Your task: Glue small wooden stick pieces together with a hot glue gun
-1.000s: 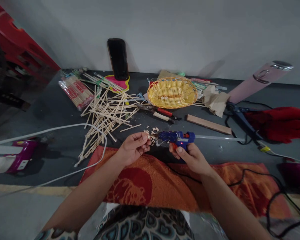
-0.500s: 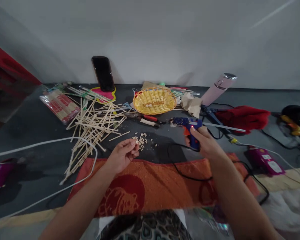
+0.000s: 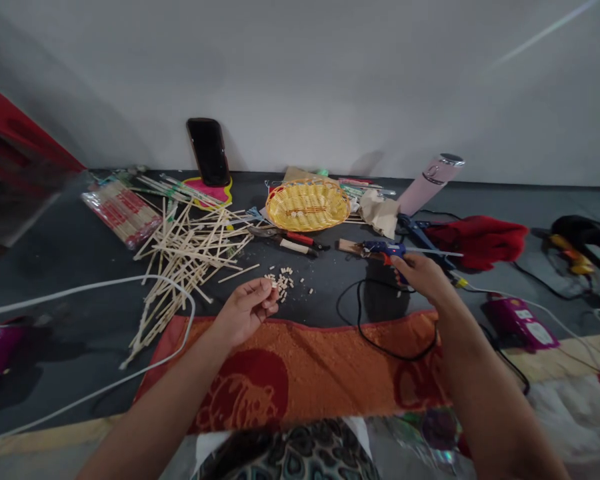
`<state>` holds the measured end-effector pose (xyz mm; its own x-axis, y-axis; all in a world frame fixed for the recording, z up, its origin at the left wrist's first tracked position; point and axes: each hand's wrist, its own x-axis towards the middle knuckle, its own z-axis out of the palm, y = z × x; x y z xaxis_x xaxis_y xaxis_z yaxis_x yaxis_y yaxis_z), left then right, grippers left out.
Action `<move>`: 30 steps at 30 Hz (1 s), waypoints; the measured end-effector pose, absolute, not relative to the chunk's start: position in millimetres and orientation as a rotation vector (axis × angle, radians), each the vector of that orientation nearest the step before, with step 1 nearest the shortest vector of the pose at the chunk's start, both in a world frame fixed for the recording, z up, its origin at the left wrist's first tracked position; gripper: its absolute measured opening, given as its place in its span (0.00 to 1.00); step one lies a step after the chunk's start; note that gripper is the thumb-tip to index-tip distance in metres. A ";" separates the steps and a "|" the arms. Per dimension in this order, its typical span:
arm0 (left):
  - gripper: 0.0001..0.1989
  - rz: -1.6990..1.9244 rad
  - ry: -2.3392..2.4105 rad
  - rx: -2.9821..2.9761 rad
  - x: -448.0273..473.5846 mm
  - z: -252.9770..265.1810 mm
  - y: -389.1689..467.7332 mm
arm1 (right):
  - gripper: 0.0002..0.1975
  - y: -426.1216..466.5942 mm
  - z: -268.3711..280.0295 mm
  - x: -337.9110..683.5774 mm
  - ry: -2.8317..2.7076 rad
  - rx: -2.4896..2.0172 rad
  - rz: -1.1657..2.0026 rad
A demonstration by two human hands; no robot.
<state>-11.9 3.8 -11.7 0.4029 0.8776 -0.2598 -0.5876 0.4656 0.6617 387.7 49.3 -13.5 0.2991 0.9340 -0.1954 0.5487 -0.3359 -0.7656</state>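
My left hand (image 3: 246, 308) is closed in a pinch on a small pale wooden piece (image 3: 274, 285). Just beyond those fingertips, several short cut wooden pieces (image 3: 286, 275) lie scattered on the dark surface. My right hand (image 3: 421, 275) is wrapped round the handle of a blue glue gun (image 3: 386, 248), which has a clear glue stick (image 3: 440, 253) poking out of its back. The nozzle points left, over or beside a small wooden block (image 3: 349, 246); whether the gun rests on it, I cannot tell. Pliers (image 3: 300, 237) with red and white handles lie between the hands, farther back.
A yellow woven basket (image 3: 307, 208) stands behind the pliers. Left of it are loose wooden sticks (image 3: 190, 250), packaged sticks (image 3: 123, 212) and a phone (image 3: 209, 152). Rightward are a pink bottle (image 3: 430, 181) and red cloth (image 3: 480, 243). An orange towel (image 3: 330, 367) lies in front.
My right hand has moved the glue gun slightly right and lowered it, and the wooden block by its nozzle now shows. My left hand keeps its pinch in the same place.
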 end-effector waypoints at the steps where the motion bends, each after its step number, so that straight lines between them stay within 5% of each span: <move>1: 0.07 0.982 0.641 0.520 -11.9 -11.3 3.8 | 0.17 49.3 -12.2 388.2 -1.407 -2.085 0.747; 6: 0.08 0.970 0.634 0.527 -11.1 -9.4 3.5 | 0.22 43.7 6.6 373.6 -1.822 -2.470 -0.006; 9: 0.07 0.965 0.641 0.533 -10.1 -8.9 2.8 | 0.20 35.9 26.0 343.6 -1.874 -2.199 -0.173; 12: 0.08 0.954 0.669 0.545 -9.5 -8.7 1.6 | 0.15 27.0 42.5 293.1 -2.026 -1.605 0.102; 18: 0.09 0.906 0.732 0.566 -11.5 -8.2 -0.4 | 0.28 20.3 41.3 189.9 -2.291 -0.957 0.720; 23: 0.09 0.923 0.698 0.612 -12.6 -6.9 0.2 | 0.11 26.9 20.8 185.7 -2.270 -1.074 0.569; 30: 0.08 1.003 0.651 0.531 -13.1 -3.0 2.7 | 0.09 27.1 0.6 227.2 -2.093 -1.389 0.261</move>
